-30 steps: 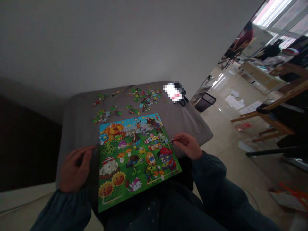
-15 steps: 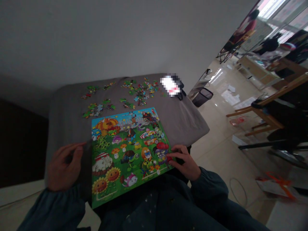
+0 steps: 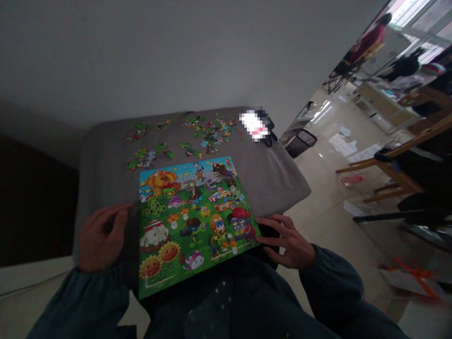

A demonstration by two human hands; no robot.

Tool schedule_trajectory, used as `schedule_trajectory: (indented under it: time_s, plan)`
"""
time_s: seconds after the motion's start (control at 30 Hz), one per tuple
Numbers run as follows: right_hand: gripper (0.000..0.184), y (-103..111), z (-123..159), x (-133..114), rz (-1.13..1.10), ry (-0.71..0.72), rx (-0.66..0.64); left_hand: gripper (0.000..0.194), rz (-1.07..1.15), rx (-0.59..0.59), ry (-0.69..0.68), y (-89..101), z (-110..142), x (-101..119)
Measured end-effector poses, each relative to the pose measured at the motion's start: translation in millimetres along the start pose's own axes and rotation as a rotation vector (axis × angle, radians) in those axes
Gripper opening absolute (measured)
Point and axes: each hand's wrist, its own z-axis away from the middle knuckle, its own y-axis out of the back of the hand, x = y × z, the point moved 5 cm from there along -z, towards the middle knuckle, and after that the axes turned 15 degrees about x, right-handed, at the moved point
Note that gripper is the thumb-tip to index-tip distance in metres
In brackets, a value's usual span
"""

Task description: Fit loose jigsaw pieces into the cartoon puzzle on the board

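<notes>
At the right edge of the picture board (image 3: 192,212), the right hand's (image 3: 294,246) spread fingers would do best touching lightly, the left hand (image 3: 100,241), thumb and forefinger apart, just beside the opposite edge, leaving the board undisturbed on the grey cloth (image 3: 278,176), near the loose puzzle pieces (image 3: 214,136).

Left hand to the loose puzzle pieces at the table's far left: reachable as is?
Probably yes: the left hand looks empty, and only bare grey cloth shows between it and the puzzle pieces.
</notes>
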Motion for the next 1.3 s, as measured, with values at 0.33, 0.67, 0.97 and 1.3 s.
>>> schedule_trajectory:
  time_s: [0.33, 0.67, 0.97, 1.3]
  plan:
    - [0.047, -50, -19, -60, -0.020, 0.124, -0.060, 0.039, 0.026, 0.007, -0.020, 2.5, 0, 5]
    - [0.048, -45, -10, -47, -0.068, 0.093, -0.067, 0.039, 0.038, 0.033, -0.037, 3.2, 1, 7]
    - [0.040, -41, -15, -52, -0.035, 0.165, -0.006, 0.038, 0.046, 0.036, -0.051, 1.9, 1, 3]
    - [0.038, 32, -96, -43, -0.058, 0.238, 0.027, 0.038, 0.080, -0.009, -0.024, 4.1, -1, 7]
